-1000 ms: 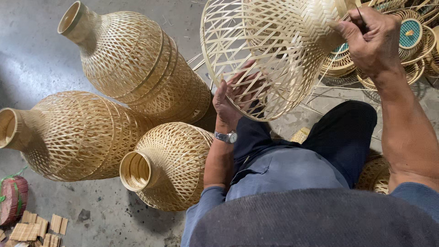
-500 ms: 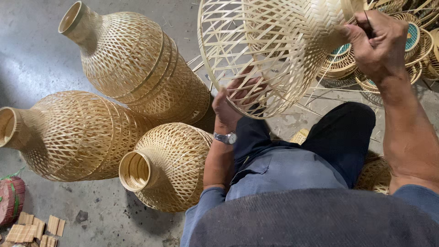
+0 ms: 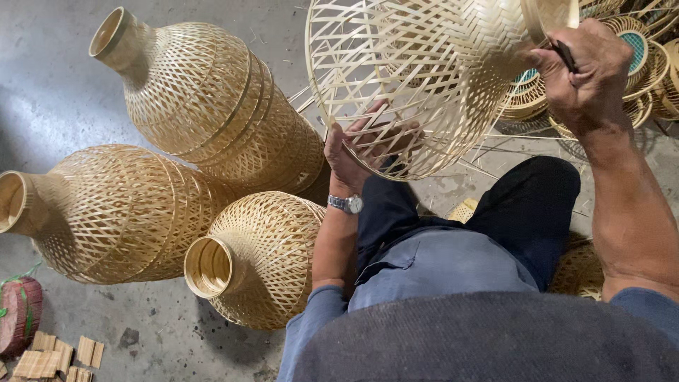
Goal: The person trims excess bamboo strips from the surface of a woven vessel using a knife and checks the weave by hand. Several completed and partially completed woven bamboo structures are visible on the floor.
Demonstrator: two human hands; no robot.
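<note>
At the top centre of the frame, an open-weave bamboo lampshade is held up in the air above the person's lap, wide rim facing the camera, loose strip ends sticking out along its left and lower edge. Left hand grips the lower rim, fingers curled through the lattice from behind, grip closed on the weave; a silver wristwatch sits on that wrist. Right hand, upper right, is clamped on the narrow neck end of the lampshade, a thin dark tool pinched between its fingers.

Left half of the frame: three finished woven shades lie on the grey concrete floor. Tall one at upper left, neck pointing to the top-left corner. Wide one at mid left, neck toward the left edge. Smaller one at lower centre, open neck facing the camera, just beside the left forearm and touching the other two. These crowd the space directly left of the lampshade and under it.

Upper right, behind the right hand: stack of small round baskets, some with teal centres, partly hidden by the hand. Thin loose bamboo strips lie on the floor under the lampshade. Bottom left corner: cut wood blocks and a reddish bundle. Dark trousers fill the lower centre.
</note>
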